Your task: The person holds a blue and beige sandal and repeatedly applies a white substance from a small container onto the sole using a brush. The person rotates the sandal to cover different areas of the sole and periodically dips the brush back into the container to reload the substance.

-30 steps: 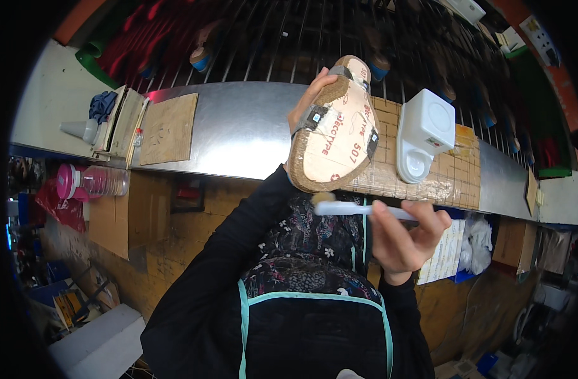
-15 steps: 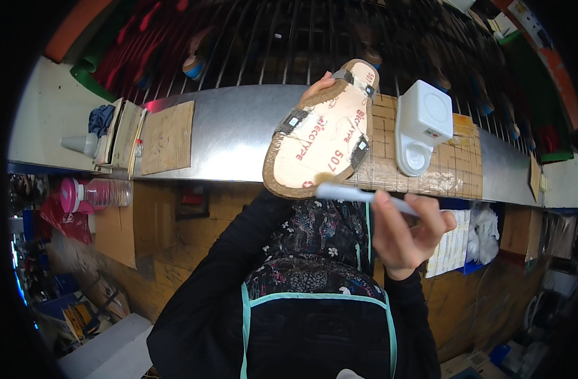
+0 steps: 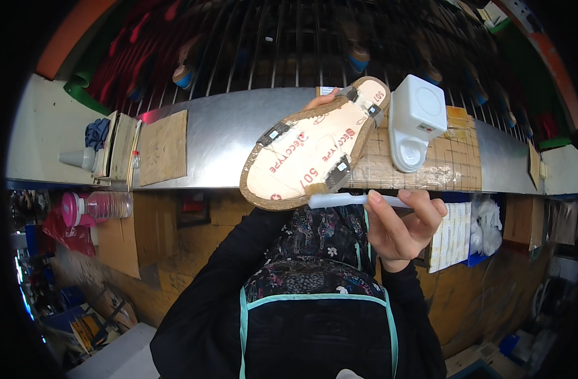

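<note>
An unfinished sandal [image 3: 304, 148] is tilted with its underside up, showing a pale printed insole board, a brown rim and dark strap ends folded over it. My left hand [image 3: 323, 100] is closed around its far side; most of that hand is hidden behind the sandal. My right hand [image 3: 405, 227] pinches the white handle of a brush [image 3: 339, 199], whose bristles touch the board near the sandal's wide, near end. To the right of the sandal stands a white plastic pot [image 3: 418, 117] with a small round cup in front.
Beneath the white pot lies a taped cardboard sheet [image 3: 450, 165] on the metal bench [image 3: 222, 139]. Cardboard pieces [image 3: 164, 148] and a grey cone [image 3: 76, 159] are at the left. Behind the bench, a rack of metal bars [image 3: 251, 54] carries several shoe parts. A pink-lidded bottle [image 3: 106, 207] sits below left.
The sandal has shifted left and slightly nearer, turning a little. The brush has moved slightly left and down, with its bristles now plainly on the board's edge.
</note>
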Demonstrator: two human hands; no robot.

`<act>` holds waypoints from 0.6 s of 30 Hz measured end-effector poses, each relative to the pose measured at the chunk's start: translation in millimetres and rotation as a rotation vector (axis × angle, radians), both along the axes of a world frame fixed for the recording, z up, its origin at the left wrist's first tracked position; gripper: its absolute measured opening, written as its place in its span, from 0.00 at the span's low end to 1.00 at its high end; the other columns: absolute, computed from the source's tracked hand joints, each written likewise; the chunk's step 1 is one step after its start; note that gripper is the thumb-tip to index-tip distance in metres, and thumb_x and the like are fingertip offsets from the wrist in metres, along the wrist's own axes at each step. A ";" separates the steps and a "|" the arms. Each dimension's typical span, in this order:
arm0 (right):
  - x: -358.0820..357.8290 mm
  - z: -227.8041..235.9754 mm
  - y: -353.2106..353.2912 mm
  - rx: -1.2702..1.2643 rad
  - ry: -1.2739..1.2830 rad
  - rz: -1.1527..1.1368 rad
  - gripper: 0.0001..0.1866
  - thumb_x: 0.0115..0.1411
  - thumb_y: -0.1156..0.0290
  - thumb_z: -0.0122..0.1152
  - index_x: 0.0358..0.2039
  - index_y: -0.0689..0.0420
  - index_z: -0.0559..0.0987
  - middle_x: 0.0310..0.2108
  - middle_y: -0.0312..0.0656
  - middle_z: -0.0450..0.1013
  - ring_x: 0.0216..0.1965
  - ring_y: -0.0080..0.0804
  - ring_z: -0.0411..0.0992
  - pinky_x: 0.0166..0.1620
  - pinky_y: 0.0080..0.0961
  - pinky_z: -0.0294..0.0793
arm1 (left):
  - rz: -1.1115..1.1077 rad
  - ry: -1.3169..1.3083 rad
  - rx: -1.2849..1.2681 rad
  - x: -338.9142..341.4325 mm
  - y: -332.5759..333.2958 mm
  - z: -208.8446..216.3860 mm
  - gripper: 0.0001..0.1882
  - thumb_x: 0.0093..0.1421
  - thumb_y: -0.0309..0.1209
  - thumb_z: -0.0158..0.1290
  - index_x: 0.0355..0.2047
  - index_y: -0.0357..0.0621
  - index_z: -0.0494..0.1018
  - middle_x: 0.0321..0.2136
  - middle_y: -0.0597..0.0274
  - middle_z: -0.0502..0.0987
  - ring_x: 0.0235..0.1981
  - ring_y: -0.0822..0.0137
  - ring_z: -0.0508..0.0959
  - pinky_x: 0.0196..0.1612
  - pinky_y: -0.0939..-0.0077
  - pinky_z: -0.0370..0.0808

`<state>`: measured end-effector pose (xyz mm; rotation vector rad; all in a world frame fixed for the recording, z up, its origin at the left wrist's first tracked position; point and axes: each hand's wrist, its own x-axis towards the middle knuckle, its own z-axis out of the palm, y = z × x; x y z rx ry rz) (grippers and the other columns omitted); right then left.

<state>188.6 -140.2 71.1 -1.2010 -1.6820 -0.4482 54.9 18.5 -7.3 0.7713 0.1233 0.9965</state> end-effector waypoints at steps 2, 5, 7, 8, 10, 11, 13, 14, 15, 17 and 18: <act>3.6 -4.2 -2.8 -0.009 0.026 0.040 0.22 0.41 0.77 0.75 0.39 0.44 0.85 0.41 0.34 0.63 0.29 0.24 0.67 0.50 0.27 0.52 | 0.068 0.038 0.058 -4.4 -11.3 7.7 0.51 0.45 0.34 0.70 0.64 0.41 0.53 0.61 0.51 0.63 0.62 0.57 0.65 0.64 0.60 0.67; 20.6 -13.8 -8.9 -0.117 0.260 0.039 0.18 0.42 0.77 0.74 0.37 0.48 0.86 0.38 0.37 0.68 0.29 0.25 0.67 0.47 0.26 0.56 | 0.159 0.116 -0.015 -17.4 -26.1 19.7 0.54 0.43 0.35 0.72 0.65 0.40 0.52 0.60 0.52 0.64 0.63 0.56 0.65 0.63 0.59 0.68; 48.3 -21.7 -11.8 -0.190 0.390 -0.077 0.13 0.46 0.75 0.72 0.35 0.53 0.85 0.32 0.37 0.73 0.28 0.25 0.67 0.42 0.23 0.58 | 0.258 0.193 0.029 -26.4 -32.2 26.3 0.54 0.45 0.40 0.72 0.66 0.41 0.51 0.59 0.51 0.65 0.61 0.55 0.66 0.62 0.57 0.69; 64.3 -26.9 -12.6 -0.263 0.404 -0.211 0.11 0.48 0.74 0.71 0.35 0.53 0.85 0.30 0.35 0.73 0.26 0.24 0.66 0.42 0.23 0.58 | 0.335 0.289 0.125 -29.8 -34.8 28.1 0.55 0.45 0.44 0.71 0.66 0.41 0.51 0.59 0.51 0.66 0.61 0.55 0.67 0.61 0.56 0.70; 96.4 -40.1 -12.3 -0.408 0.438 -0.428 0.06 0.54 0.70 0.68 0.34 0.51 0.85 0.27 0.31 0.72 0.21 0.22 0.63 0.40 0.25 0.55 | 0.492 0.428 0.290 -39.7 -45.2 29.4 0.57 0.45 0.55 0.68 0.67 0.42 0.51 0.58 0.52 0.67 0.59 0.55 0.69 0.60 0.56 0.71; 107.0 -48.3 -13.4 -0.440 0.320 -0.510 0.05 0.54 0.70 0.68 0.33 0.50 0.85 0.27 0.30 0.72 0.22 0.23 0.63 0.39 0.26 0.54 | 0.485 0.297 0.171 -44.2 -46.8 28.1 0.58 0.45 0.59 0.65 0.67 0.43 0.50 0.58 0.52 0.66 0.58 0.55 0.69 0.60 0.54 0.71; 124.4 -63.6 -12.5 -0.504 0.096 -0.662 0.05 0.54 0.68 0.68 0.32 0.49 0.85 0.26 0.30 0.71 0.22 0.24 0.63 0.38 0.27 0.53 | 0.450 -0.039 -0.079 -54.1 -47.4 22.4 0.60 0.44 0.67 0.61 0.67 0.44 0.50 0.59 0.53 0.66 0.57 0.53 0.70 0.59 0.50 0.70; 129.2 -71.0 -9.2 -0.450 0.043 -0.667 0.04 0.54 0.67 0.68 0.32 0.47 0.85 0.25 0.30 0.70 0.24 0.24 0.65 0.38 0.29 0.51 | 0.263 -0.246 -0.162 -58.9 -47.4 18.1 0.63 0.42 0.70 0.60 0.67 0.43 0.50 0.56 0.52 0.67 0.53 0.52 0.71 0.57 0.45 0.71; 132.2 -76.5 -7.4 -0.441 0.008 -0.671 0.05 0.53 0.68 0.68 0.32 0.47 0.85 0.26 0.31 0.70 0.26 0.26 0.66 0.38 0.29 0.52 | 0.115 -0.297 -0.169 -63.7 -41.8 13.3 0.66 0.37 0.73 0.59 0.67 0.42 0.50 0.49 0.51 0.69 0.46 0.54 0.72 0.55 0.42 0.70; 135.1 -82.8 -2.2 -0.411 -0.014 -0.639 0.04 0.54 0.69 0.67 0.32 0.47 0.84 0.26 0.31 0.70 0.26 0.27 0.66 0.38 0.30 0.52 | -0.120 -0.340 -0.146 -72.1 -32.2 3.1 0.71 0.29 0.78 0.59 0.65 0.40 0.54 0.33 0.54 0.70 0.32 0.62 0.70 0.54 0.40 0.66; 135.7 -83.5 0.6 -0.400 -0.059 -0.629 0.04 0.54 0.69 0.67 0.32 0.47 0.84 0.26 0.31 0.70 0.26 0.27 0.66 0.38 0.30 0.52 | -0.129 -0.291 -0.147 -76.3 -30.5 -1.2 0.71 0.30 0.78 0.59 0.65 0.40 0.54 0.32 0.55 0.70 0.32 0.61 0.70 0.55 0.41 0.65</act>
